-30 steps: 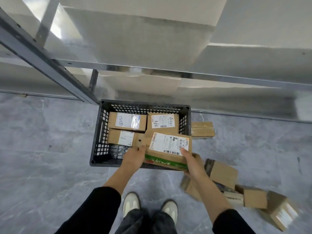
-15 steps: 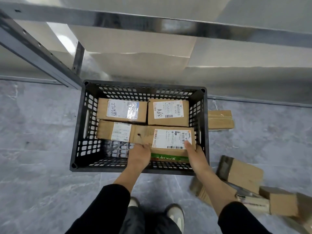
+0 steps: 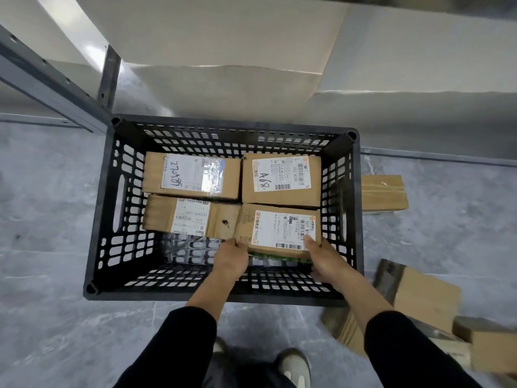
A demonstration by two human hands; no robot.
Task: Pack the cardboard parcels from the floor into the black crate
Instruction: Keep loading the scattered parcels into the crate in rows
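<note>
So the black crate sits on the grey floor, right by a metal shelf frame, and three cardboard parcels already lie flat inside: the scribbled-label parcel far left, the A68 parcel far right, and the long parcel near left. The fourth parcel is in the near-right part of the crate, label up, its far edge against the A68 one and its left end overlapping the right end of the long one. Both hands are on it. The left hand grips the near-left corner with fingers curled around the edge, and the right hand pinches the near-right corner, thumb on the label and fingers underneath. Can't tell if it's sitting on the crate bottom or just hanging in the grip. The near-left patch of the crate bottom shows bare mesh. Outside, the taped parcel lies just right of the crate, and a loose pile of parcels sits near right by the person's shoes.
</note>
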